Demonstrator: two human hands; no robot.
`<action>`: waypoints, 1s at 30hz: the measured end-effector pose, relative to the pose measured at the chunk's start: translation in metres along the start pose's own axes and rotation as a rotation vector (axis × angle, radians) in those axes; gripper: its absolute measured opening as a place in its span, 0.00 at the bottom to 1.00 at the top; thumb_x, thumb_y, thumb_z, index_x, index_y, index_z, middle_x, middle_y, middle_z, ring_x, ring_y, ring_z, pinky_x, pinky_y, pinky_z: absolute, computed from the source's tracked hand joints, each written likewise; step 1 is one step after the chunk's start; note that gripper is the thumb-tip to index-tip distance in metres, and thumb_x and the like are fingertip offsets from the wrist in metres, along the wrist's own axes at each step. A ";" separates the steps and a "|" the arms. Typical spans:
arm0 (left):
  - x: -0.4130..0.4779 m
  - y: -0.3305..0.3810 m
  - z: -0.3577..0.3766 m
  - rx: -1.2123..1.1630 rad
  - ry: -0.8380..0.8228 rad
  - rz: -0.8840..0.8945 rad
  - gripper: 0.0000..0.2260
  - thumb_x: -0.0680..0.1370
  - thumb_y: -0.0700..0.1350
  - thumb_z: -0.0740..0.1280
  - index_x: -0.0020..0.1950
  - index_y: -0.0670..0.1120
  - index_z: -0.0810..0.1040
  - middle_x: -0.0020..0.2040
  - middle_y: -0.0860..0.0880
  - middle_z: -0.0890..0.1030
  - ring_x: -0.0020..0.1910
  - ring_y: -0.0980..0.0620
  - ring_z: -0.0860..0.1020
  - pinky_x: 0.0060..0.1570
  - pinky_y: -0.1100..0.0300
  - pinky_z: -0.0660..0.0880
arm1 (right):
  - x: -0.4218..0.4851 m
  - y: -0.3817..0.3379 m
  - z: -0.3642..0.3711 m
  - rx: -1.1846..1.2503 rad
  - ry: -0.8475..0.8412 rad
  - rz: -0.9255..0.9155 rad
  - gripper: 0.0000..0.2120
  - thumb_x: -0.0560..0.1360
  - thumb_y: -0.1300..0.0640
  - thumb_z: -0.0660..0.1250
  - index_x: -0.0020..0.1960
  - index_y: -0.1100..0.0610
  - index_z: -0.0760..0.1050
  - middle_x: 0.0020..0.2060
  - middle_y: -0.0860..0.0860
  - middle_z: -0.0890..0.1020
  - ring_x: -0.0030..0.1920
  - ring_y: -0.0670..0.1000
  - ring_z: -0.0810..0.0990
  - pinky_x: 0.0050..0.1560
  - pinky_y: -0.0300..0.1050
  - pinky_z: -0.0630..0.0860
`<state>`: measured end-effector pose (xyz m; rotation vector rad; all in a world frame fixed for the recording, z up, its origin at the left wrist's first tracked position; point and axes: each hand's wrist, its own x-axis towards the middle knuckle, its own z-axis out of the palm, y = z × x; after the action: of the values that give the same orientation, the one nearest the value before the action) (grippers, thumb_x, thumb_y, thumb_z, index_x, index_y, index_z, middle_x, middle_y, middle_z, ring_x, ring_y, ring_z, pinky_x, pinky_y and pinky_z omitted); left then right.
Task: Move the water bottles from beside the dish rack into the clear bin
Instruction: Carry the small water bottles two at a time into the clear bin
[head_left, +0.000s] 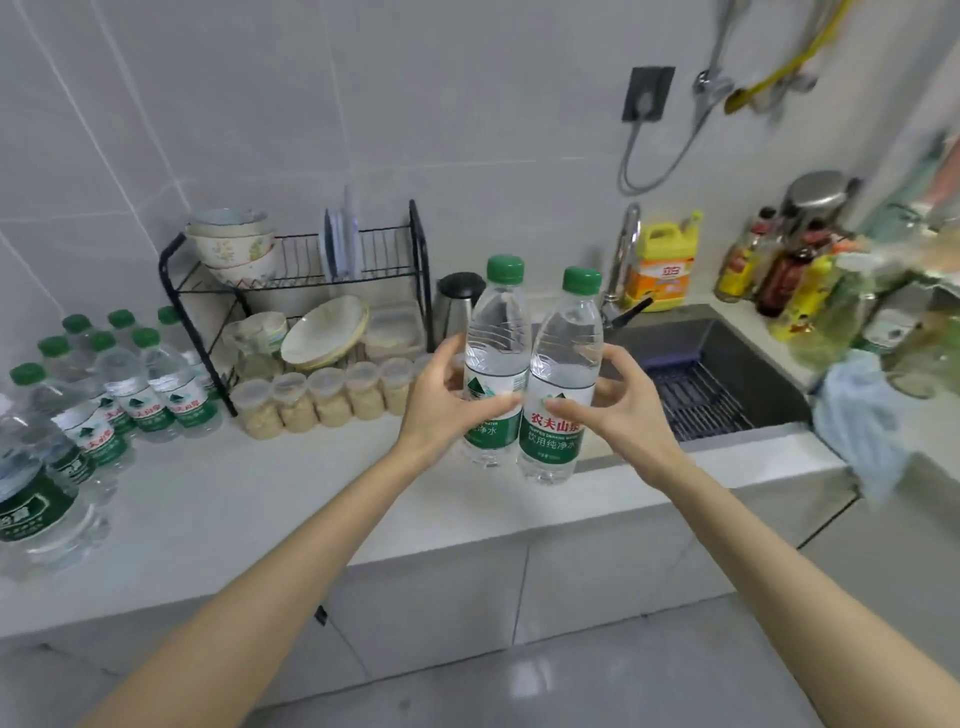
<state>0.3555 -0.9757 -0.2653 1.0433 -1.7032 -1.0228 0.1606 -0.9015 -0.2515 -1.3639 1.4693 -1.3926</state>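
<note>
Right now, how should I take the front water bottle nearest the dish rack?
Take the water bottle by its neck under the green cap, from above: it stands upright, with neighbours tight on its left, the dish rack on its right.

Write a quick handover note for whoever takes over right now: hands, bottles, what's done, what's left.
Left hand grips one water bottle; right hand grips a second bottle. Both are upright, side by side, held over the counter near the sink.
A cluster of bottles stands left of the dish rack.
The clear bin is out of view, so nothing is confirmed delivered.
Left: bin these two, then fetch the cluster.
</note>
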 end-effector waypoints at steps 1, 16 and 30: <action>0.001 0.011 0.023 -0.002 -0.044 0.015 0.34 0.63 0.49 0.81 0.65 0.55 0.69 0.52 0.60 0.79 0.54 0.61 0.79 0.52 0.63 0.77 | -0.009 -0.002 -0.025 -0.011 0.042 -0.002 0.29 0.65 0.61 0.79 0.61 0.53 0.72 0.47 0.44 0.85 0.48 0.47 0.85 0.46 0.42 0.82; -0.062 0.180 0.382 -0.212 -0.578 0.220 0.39 0.58 0.59 0.80 0.66 0.59 0.70 0.57 0.54 0.81 0.57 0.54 0.79 0.58 0.49 0.77 | -0.215 -0.021 -0.364 -0.152 0.610 0.063 0.31 0.66 0.63 0.79 0.64 0.53 0.70 0.46 0.52 0.87 0.46 0.51 0.86 0.47 0.46 0.82; -0.205 0.337 0.647 -0.376 -1.151 0.441 0.36 0.62 0.53 0.81 0.66 0.55 0.70 0.55 0.57 0.79 0.54 0.60 0.77 0.52 0.64 0.74 | -0.440 -0.053 -0.542 -0.311 1.242 0.120 0.30 0.64 0.64 0.79 0.63 0.53 0.71 0.47 0.51 0.86 0.47 0.49 0.86 0.47 0.43 0.82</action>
<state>-0.2685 -0.5516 -0.1899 -0.2954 -2.2953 -1.6884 -0.2490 -0.3390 -0.1736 -0.4290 2.5446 -2.1204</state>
